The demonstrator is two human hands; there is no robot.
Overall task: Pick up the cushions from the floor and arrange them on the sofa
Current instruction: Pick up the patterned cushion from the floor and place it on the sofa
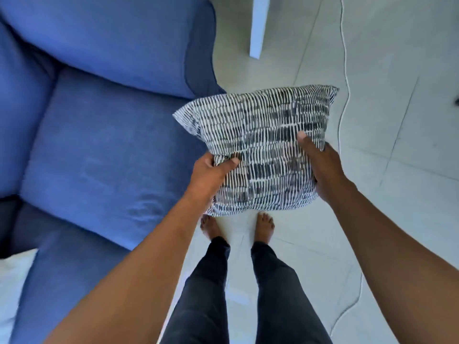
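Note:
A square cushion (260,145) with a black-and-white dashed pattern hangs in the air in front of me, above the tiled floor and my bare feet. My left hand (211,172) grips its near left edge, thumb on top. My right hand (320,167) clasps its near right side, thumb pressed on the upper face. The blue sofa (99,150) fills the left of the view, its seat cushion just left of the held cushion. Its armrest lies at the top.
A white cushion or cloth (12,289) shows at the lower left edge on the sofa. A white furniture leg (258,26) stands on the pale tiled floor (397,120) at the top. A thin white cable (345,70) runs along the floor on the right.

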